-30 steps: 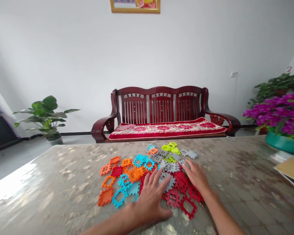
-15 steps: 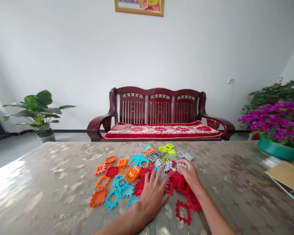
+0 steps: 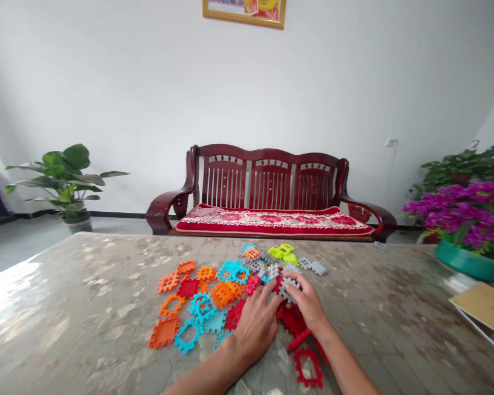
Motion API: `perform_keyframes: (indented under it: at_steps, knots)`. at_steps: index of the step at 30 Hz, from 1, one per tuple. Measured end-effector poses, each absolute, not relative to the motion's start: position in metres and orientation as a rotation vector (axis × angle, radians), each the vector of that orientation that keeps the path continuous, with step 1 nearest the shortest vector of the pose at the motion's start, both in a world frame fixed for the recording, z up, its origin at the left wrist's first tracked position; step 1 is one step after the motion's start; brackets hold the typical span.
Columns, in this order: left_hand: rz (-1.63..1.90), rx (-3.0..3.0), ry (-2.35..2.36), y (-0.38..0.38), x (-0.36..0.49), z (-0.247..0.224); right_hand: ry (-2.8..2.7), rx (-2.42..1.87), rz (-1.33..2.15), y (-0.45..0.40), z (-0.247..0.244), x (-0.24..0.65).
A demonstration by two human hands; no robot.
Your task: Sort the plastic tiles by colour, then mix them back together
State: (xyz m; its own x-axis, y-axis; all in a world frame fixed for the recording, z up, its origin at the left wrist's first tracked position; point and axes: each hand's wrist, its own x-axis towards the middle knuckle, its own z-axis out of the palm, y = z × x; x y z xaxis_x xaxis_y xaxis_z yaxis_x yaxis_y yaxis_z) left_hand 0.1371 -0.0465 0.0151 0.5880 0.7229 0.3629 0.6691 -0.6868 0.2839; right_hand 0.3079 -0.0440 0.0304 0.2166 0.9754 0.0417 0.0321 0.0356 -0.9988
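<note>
My right hand [image 3: 312, 310] pinches a grey interlocking plastic tile [image 3: 288, 288] between thumb and fingers, over the pile's right side. Close beside it, my left hand [image 3: 258, 322] lies with its fingers stretched forward and apart over the pile, partly hiding red tiles [image 3: 235, 314]. Other grey tiles [image 3: 273, 270] lie just beyond the fingertips. More red tiles [image 3: 291, 318] lie under and between the hands, and a red frame tile [image 3: 308, 367] is nearer to me. Left of my left hand are orange tiles [image 3: 222, 294] and blue tiles [image 3: 202, 307].
The patterned table [image 3: 107, 307] carries the spread of tiles, with lime-green tiles [image 3: 286, 252] at its far side. At the right stand purple flowers in a teal pot [image 3: 469, 260], near a brown folder [image 3: 486, 310]. A wooden sofa [image 3: 271, 181] is behind the table.
My right hand has moved left and slightly nearer, bringing a grey tile close to my left hand. My left hand's fingers have drawn back a little. Red tiles beneath my right hand have shifted.
</note>
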Motion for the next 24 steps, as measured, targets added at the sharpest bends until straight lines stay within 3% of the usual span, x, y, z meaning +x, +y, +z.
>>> perform_keyframes:
  at_steps: [5, 17, 24]
  knots:
    - [0.909, 2.627, 1.260, -0.031, 0.121, 0.026, -1.199, -1.104, 1.113, -0.042, 0.033, 0.298]
    - [1.049, 2.308, 1.795, 0.018, 0.063, 0.048, -1.573, -1.322, 0.574, -0.033, 0.008, 0.318]
    - [1.045, 1.944, 1.565, 0.044, -0.009, 0.054, -1.483, -1.354, 0.359, -0.027, -0.008, 0.337]
